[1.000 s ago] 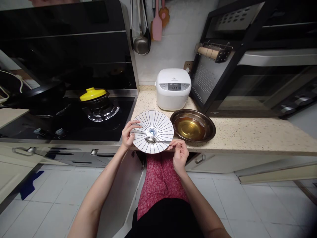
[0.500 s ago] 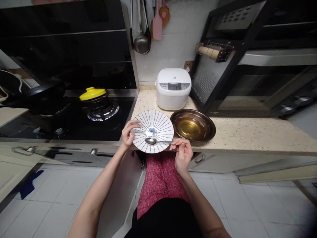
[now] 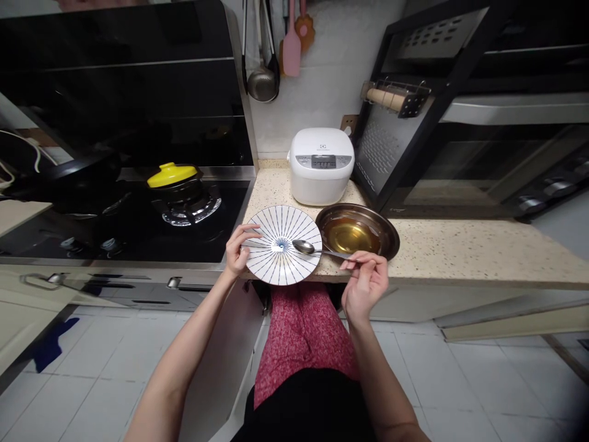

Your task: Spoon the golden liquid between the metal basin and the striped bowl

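A white plate [image 3: 281,270] with thin dark-blue lines fanning out from its centre sits at the counter's front edge. My left hand [image 3: 238,250] grips its left rim, fingers and thumb lying over the edge. In my right hand [image 3: 367,279] the end of a metal spoon's handle is pinched. The bowl of that spoon [image 3: 304,247] hovers over the right half of the plate, and its handle crosses the front of a metal basin [image 3: 393,236]. Yellowish liquid [image 3: 352,235] lies in the basin.
A white rice cooker [image 3: 322,172] stands behind the plate and basin on the speckled counter [image 3: 460,252]. To the left, a pot with a yellow lid [image 3: 172,175] is on the gas stove. At right stands a dark rack [image 3: 391,153] with an oven. Utensils [image 3: 263,83] hang on the wall.
My right hand has moved right and slightly up with the spoon, whose bowl shifted from the plate's lower middle toward its right side. My left hand and the plate stay put.
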